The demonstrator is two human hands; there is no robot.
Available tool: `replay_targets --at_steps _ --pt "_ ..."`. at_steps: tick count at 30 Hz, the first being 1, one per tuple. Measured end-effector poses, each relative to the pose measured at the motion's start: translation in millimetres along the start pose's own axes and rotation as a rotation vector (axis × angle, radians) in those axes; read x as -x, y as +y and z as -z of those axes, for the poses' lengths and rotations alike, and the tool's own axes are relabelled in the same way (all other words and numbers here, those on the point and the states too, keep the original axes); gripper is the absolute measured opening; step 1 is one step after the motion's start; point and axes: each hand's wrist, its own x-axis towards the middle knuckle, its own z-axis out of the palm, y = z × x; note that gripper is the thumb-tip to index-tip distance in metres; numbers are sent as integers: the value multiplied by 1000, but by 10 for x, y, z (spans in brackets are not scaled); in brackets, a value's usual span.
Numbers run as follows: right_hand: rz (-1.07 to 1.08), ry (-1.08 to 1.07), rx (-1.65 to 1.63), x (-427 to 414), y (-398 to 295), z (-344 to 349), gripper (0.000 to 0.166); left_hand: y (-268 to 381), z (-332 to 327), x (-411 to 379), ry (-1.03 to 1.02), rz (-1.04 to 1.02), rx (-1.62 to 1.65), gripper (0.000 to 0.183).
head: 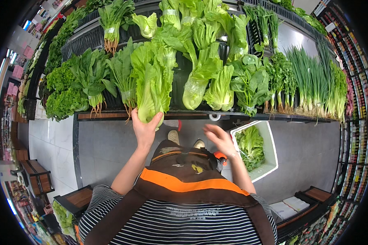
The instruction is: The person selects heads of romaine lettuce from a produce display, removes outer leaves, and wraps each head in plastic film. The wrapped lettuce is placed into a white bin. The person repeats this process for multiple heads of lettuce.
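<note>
My left hand (144, 128) grips the base of a large leafy green lettuce head (153, 88) at the front edge of the vegetable shelf (184, 115). Its leaves point away from me over the display. My right hand (219, 139) is in the air below the shelf edge, fingers apart and slightly blurred, with nothing in it. Beyond that hand, a plastic-wrapped leafy head (196, 82) and a shorter leafy head (220, 92) lie on the shelf. A white foam box (271, 165) with leafy greens (251, 144) inside stands on the floor to its right.
Spinach bunches with roots (93, 76) and curly lettuce (64, 99) fill the shelf's left. Scallions (309, 82) stand at the right. Black crates (79, 43) form the upper tier. Behind me are wood-topped display stands (75, 199). Packed shelves (354, 134) line the right side.
</note>
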Motion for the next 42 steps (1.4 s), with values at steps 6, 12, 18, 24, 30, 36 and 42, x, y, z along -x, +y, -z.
replay_targets --at_steps 6,12,18,24,30,36,42 --pt "154 -34 -245 -1142 -756 -1269 99 -196 -100 -247 185 -112 -493 72" --pt "-106 131 -430 -1597 -660 -1286 69 -260 118 -361 -151 -137 -555 60" --pt "-126 -88 -733 -1671 -371 -1101 54 -826 569 -845 -27 48 -299 44" --pt "-86 -38 -993 -1571 -353 -1088 48 -1115 579 -1339 -242 362 -127 62" --pt "-192 119 -926 -1706 -297 -1411 49 -1094 453 -1565 -519 647 285 68" --pt "-241 9 -1003 -1755 -185 -1328 49 -1067 333 -1535 -538 718 78 79" --pt "-230 -178 -1078 -1669 -92 -1096 55 -728 280 -1233 -453 558 16 98"
